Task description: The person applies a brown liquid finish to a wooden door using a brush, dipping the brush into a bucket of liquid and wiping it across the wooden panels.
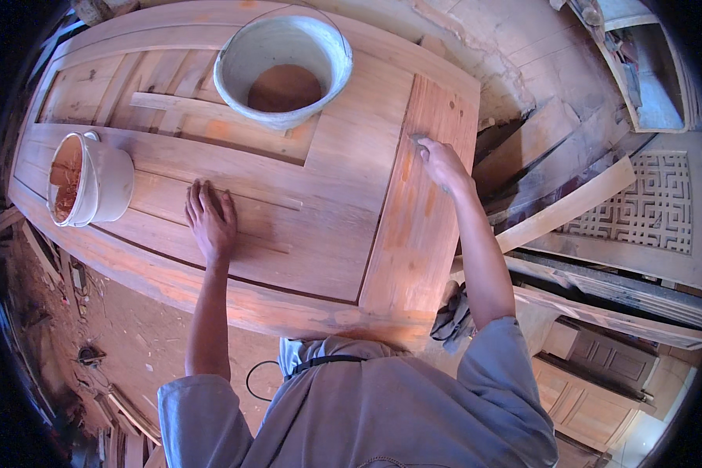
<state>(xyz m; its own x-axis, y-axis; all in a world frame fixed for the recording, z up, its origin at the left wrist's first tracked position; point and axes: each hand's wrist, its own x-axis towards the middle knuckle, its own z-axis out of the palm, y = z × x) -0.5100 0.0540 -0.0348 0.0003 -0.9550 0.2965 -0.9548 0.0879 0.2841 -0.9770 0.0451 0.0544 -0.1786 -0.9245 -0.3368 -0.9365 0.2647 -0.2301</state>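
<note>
A large wooden door with recessed panels lies flat in front of me. My left hand rests on its middle boards, fingers stretched out, palm down. At the door's right-hand end board, my right hand is closed around a small greyish thing, too small to name, whose tip is at the wood. Orange-brown patches mark that board near the hand. A white plastic bucket, lying tilted with reddish-brown matter inside, is left of my left hand. Farther back stands a larger pale bucket with brown matter at its bottom.
Planks and a carved lattice panel lean to the right. Stacked panelled doors are at the lower right. Wood scraps litter the brown floor at lower left. Dark cloth hangs near the door's corner.
</note>
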